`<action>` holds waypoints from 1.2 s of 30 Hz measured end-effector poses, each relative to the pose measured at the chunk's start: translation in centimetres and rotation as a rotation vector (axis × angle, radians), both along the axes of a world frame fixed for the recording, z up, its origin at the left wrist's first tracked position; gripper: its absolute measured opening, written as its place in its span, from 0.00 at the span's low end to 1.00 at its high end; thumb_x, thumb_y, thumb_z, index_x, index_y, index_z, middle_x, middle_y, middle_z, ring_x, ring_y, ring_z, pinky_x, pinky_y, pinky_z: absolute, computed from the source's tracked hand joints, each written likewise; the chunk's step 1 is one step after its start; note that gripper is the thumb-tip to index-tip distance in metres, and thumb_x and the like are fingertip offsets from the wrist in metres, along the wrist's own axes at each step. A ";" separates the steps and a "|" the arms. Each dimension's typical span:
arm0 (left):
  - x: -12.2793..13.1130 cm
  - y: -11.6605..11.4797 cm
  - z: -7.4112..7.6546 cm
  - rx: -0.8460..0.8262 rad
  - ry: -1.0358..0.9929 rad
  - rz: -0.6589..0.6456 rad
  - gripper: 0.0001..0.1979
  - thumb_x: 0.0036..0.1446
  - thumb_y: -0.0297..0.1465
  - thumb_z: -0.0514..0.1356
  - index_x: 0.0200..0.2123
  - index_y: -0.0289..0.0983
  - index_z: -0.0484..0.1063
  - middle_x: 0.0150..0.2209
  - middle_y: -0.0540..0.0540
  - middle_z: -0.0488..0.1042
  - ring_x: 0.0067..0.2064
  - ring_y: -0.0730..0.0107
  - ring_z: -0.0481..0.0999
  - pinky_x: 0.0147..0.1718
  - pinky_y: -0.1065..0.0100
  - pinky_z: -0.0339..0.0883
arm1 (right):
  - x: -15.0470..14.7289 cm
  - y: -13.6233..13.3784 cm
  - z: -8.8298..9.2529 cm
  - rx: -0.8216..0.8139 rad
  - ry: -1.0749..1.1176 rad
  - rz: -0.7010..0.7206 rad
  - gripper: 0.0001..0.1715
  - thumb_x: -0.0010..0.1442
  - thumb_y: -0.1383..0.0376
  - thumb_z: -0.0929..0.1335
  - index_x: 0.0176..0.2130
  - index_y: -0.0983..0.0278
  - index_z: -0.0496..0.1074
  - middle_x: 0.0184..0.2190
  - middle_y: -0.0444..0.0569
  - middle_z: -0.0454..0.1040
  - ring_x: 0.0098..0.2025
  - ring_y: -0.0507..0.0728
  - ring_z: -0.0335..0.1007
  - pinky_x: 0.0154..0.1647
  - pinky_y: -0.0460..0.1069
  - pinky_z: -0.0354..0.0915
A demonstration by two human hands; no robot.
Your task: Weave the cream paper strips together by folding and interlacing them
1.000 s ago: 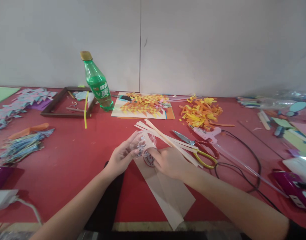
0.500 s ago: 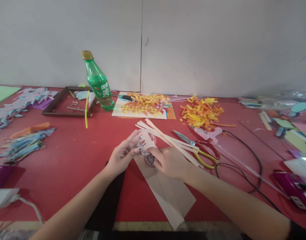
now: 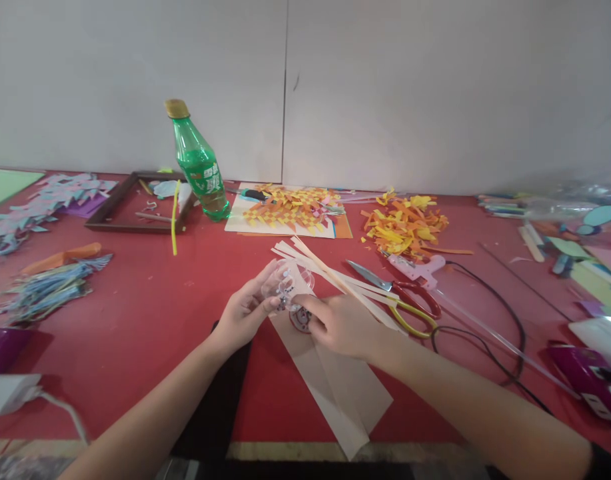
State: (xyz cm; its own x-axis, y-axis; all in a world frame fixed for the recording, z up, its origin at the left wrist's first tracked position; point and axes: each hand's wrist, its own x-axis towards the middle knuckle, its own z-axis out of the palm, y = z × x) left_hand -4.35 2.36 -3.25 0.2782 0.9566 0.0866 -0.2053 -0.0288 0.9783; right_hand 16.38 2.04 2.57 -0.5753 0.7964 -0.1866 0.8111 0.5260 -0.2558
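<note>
A small clear container [image 3: 291, 285], speckled with what look like tiny dark-and-white beads, sits just above the middle of a red table [image 3: 135, 320]. It is cradled in the curled fingers of the person's left hand [image 3: 245, 312]. The grip is a light clasp that tips the open side toward the other hand, apparently to keep the contents within reach. The right hand [image 3: 342, 327] rests knuckles-up beside it, with its fingertips bent down to a round red-rimmed piece [image 3: 300, 321] just below the container. Whether they pinch that piece or only touch it cannot be told.

Under both hands lies a beige paper sheet [image 3: 348, 393], probably laid there as a working surface. Pale paper strips [image 3: 330, 272] fan out behind the right hand, and red-and-yellow scissors [image 3: 408, 301] lie just beyond them, blades pointing left and close enough to be picked up.

Farther back are a heap of orange and yellow scraps [image 3: 405, 225], a woven paper mat [image 3: 290, 210], a green bottle [image 3: 200, 167] and a wooden frame [image 3: 130, 208]. All sit near the wall, seemingly pushed out of the way. A black cable [image 3: 490, 333] loops across the table at right.
</note>
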 end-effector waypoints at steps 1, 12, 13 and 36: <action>0.0 0.0 0.0 -0.003 -0.001 -0.001 0.31 0.59 0.33 0.61 0.64 0.46 0.57 0.62 0.41 0.64 0.58 0.54 0.70 0.53 0.60 0.70 | -0.1 0.0 0.0 0.001 0.003 0.003 0.27 0.59 0.67 0.61 0.58 0.58 0.65 0.29 0.49 0.79 0.26 0.55 0.70 0.25 0.48 0.45; 0.0 0.2 0.0 -0.016 -0.118 -0.014 0.30 0.60 0.31 0.61 0.64 0.48 0.58 0.62 0.40 0.64 0.57 0.55 0.72 0.52 0.62 0.70 | -0.4 0.3 -0.8 0.010 0.013 -0.008 0.24 0.59 0.66 0.61 0.55 0.59 0.67 0.28 0.50 0.79 0.26 0.57 0.72 0.25 0.48 0.44; 0.0 0.2 0.0 -0.027 -0.121 -0.016 0.30 0.60 0.31 0.61 0.64 0.48 0.58 0.63 0.40 0.63 0.57 0.55 0.72 0.51 0.62 0.71 | -0.4 0.3 -0.8 0.017 0.008 -0.001 0.24 0.59 0.66 0.61 0.55 0.59 0.66 0.28 0.50 0.79 0.26 0.57 0.72 0.25 0.48 0.44; -0.1 0.2 -0.1 -0.044 -0.063 -0.009 0.31 0.60 0.32 0.61 0.64 0.46 0.57 0.63 0.39 0.63 0.59 0.53 0.70 0.54 0.59 0.69 | -0.1 0.4 -0.7 0.090 -0.048 0.051 0.20 0.60 0.66 0.61 0.52 0.61 0.68 0.25 0.49 0.78 0.23 0.55 0.68 0.23 0.49 0.39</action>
State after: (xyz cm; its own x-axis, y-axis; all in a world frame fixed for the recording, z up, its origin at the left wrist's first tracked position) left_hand -4.47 2.51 -3.36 0.2826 0.9572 0.0621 -0.2666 0.0162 0.9637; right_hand 16.26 2.44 1.89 -0.6076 0.7811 -0.1440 0.7929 0.5860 -0.1672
